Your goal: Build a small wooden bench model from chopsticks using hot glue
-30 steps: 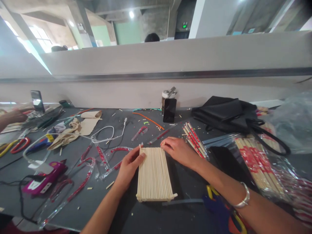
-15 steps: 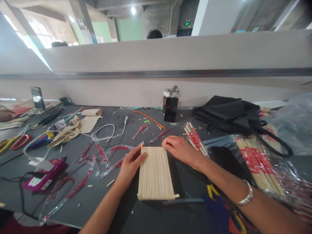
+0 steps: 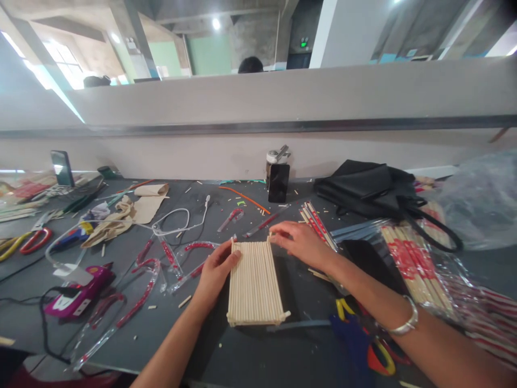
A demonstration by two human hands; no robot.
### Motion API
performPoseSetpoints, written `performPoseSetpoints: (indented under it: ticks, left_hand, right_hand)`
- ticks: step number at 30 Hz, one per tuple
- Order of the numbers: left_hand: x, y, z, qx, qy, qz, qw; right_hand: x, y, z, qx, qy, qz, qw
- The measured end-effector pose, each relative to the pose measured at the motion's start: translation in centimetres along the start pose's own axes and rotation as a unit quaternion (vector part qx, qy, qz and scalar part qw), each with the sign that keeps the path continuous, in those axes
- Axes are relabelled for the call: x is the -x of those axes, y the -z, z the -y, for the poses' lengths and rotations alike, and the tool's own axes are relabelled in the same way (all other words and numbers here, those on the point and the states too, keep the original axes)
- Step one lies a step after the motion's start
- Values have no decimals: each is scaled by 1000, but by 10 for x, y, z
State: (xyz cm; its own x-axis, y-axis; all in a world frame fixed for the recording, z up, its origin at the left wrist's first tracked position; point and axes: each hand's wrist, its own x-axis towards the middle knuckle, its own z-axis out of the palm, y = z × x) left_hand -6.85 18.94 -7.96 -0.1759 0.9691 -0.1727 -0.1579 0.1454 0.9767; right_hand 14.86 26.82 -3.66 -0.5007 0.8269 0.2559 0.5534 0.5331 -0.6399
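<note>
A small flat-topped structure of pale round wooden sticks (image 3: 256, 283), laid side by side, rests on the dark table in front of me. Short stick ends jut out at its corners. My left hand (image 3: 220, 264) grips its far left edge, thumb on top and fingers down the side. At the far right corner, my right hand (image 3: 293, 240) has thumb and fingertips pinched on a short wooden stick piece (image 3: 270, 236) that stands up there. The underside of the structure is hidden.
Candy-cane-shaped red packets (image 3: 149, 269) lie left, beside a purple power strip (image 3: 81, 293). A phone (image 3: 278, 183) leans on a cup behind. Right are bundled sticks (image 3: 416, 264), a black bag (image 3: 363, 186) and a blue-yellow tool (image 3: 353, 339). Scissors (image 3: 36, 240) lie far left.
My right hand's fingertips have shifted slightly at the far right corner, where the short stick piece now shows upright. My left hand keeps its grip. The camera view has shifted slightly.
</note>
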Motion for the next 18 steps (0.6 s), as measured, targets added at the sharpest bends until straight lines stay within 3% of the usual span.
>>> performPoseSetpoints:
  ticks: [4,9,12,18]
  left_hand:
    - [0,5,1,-18,-4,9,1000]
    - [4,19,-1,-58,-11,5,998]
    - [10,24,-2,-64,-23,0,998]
    - [24,21,5,-74,-69,-56,993]
  right_hand:
    - [32,20,11,-15,-49,-36,998]
    - [105,34,28,-70,-145,-44,986]
    - [151,31,35,-114,-216,-62,968]
    - [221,11,50,-164,-330,-170,914]
